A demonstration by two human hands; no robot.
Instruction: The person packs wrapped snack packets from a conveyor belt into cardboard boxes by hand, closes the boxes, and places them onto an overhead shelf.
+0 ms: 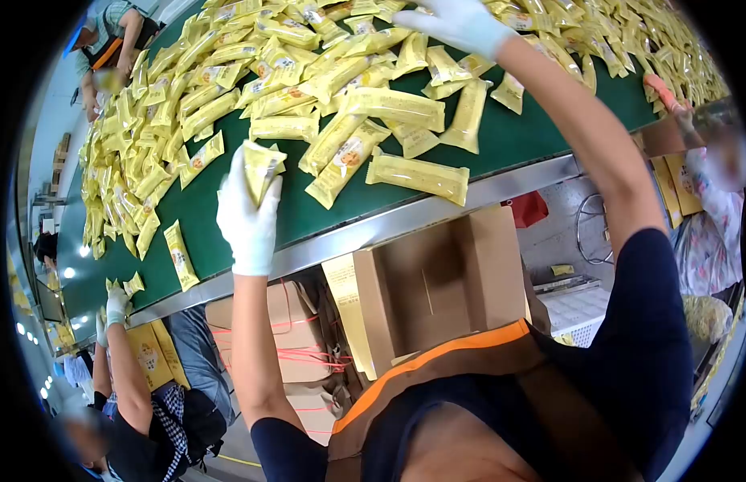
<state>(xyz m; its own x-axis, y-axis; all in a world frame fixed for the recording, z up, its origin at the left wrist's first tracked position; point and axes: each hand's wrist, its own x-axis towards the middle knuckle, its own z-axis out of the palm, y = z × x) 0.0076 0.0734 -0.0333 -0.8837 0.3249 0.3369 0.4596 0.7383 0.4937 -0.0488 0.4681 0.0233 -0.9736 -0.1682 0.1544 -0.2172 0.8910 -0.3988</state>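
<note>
My left hand (248, 217), in a white glove, is closed around a yellow snack packet (262, 167) near the front edge of the green conveyor belt (252, 217). A second packet may be tucked behind it; I cannot tell. Farther out, my white-gloved right hand (461, 26) reaches over the heap with its fingers apart, and nothing shows in its grasp. Loose yellow packets (397, 106) lie piled beneath and around it. One packet (418, 178) rests by itself close to the metal rail.
Below the metal rail (333, 247) stands an open cardboard box (433, 305), with strapped cartons (264, 337) to its left. Co-workers stand at the lower left, upper left and right; one gloved hand (117, 307) handles packets at the belt's left end.
</note>
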